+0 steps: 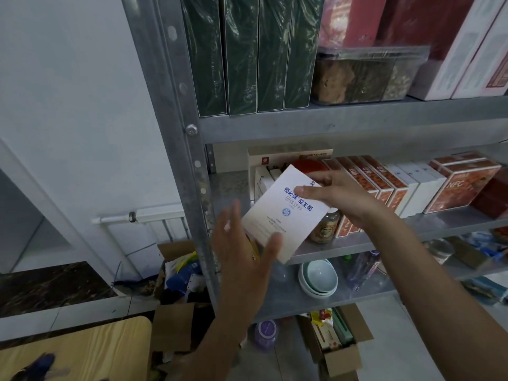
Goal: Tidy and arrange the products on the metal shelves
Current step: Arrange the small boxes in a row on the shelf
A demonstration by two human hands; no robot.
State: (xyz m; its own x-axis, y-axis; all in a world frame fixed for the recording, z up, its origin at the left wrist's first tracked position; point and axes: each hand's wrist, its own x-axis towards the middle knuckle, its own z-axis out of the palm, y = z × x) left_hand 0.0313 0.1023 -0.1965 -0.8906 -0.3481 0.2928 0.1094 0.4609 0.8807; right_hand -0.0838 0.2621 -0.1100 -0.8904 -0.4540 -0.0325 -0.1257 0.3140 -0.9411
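Two hands meet at one white box, centre frame. Left hand is nearest, fingers straight and spread, thumb by the box's lower-left end, gripping nothing. Right hand pinches the upper-right end. The box's long axis runs lower left to upper right, toward the middle shelf and its red-and-white cartons.

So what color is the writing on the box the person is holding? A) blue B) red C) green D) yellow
A: the box gripped by the right hand is white, with blue characters printed on its face.
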